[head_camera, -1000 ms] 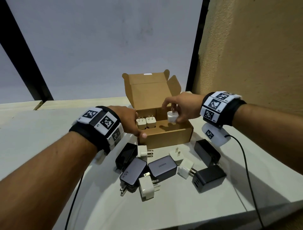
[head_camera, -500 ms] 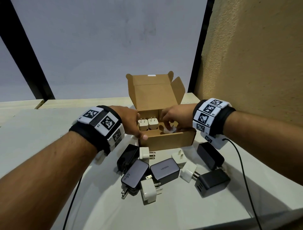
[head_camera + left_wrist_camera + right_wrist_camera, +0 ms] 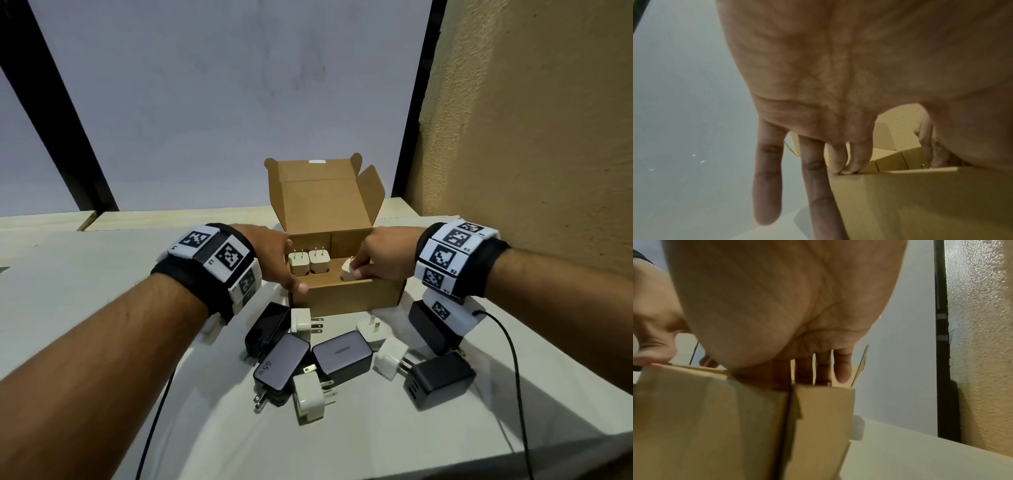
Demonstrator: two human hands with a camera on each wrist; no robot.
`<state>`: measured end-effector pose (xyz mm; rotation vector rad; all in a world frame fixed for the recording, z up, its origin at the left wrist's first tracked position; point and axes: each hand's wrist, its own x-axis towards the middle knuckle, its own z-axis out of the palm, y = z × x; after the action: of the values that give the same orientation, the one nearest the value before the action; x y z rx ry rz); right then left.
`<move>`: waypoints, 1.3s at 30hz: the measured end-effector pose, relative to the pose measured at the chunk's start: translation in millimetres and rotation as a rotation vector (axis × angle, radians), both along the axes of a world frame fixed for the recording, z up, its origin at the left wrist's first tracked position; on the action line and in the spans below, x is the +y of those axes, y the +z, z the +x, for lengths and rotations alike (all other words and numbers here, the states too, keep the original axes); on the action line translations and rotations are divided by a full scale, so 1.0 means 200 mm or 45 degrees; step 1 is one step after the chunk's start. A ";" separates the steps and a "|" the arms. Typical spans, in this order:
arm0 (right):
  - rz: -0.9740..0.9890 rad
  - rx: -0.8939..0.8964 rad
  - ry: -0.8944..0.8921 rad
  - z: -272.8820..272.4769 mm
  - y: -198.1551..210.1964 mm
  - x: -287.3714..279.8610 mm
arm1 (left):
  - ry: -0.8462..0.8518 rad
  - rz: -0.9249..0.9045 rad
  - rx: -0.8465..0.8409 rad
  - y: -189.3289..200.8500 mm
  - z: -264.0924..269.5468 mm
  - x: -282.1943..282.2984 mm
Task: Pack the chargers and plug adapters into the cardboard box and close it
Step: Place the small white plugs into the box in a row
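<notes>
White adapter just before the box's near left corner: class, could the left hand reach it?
Probably yes: the white adapter lies uncovered just below the left hand, which need only release the cardboard box.

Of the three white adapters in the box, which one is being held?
The rightmost adapter, tilted and pinched by the right hand; the left adapter and middle adapter stand side by side, prongs up.

Bare indoor tabletop in a room corner, rigged for recording; home, office or lab cannot be told.

A plain white table (image 3: 85,267) fills the lower half of the frame. Behind it, a pale blank panel (image 3: 239,85) crossed by 2 black bars (image 3: 61,113) takes the upper left and centre, and a rough tan plaster wall (image 3: 531,120) fills the right. Marker-printed wristbands (image 3: 219,255) trail black cables (image 3: 513,356).
</notes>
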<state>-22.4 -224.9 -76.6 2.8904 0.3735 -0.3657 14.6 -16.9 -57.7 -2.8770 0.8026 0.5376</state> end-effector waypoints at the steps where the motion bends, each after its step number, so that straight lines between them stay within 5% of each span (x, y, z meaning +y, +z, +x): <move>1: -0.029 0.004 -0.001 0.01 0.00 0.00 | 0.004 -0.015 0.021 0.00 0.00 0.00; 9: -0.334 0.086 0.097 0.07 -0.02 0.01 | 0.004 -0.019 0.033 -0.02 0.02 0.03; 21: -0.334 0.108 0.063 0.13 -0.06 0.05 | 0.035 -0.065 0.045 -0.04 0.04 0.03; 33: 0.183 -0.032 0.170 -0.22 0.21 0.10 | 0.056 -0.027 0.065 -0.03 0.00 0.04; 39: 0.081 0.155 0.137 -0.40 0.07 0.13 | 0.100 -0.001 0.076 0.00 -0.02 0.01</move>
<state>-101.6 -198.5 -61.8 2.9019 0.5684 -0.5213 11.1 -15.4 -58.0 -2.9159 0.7002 0.6349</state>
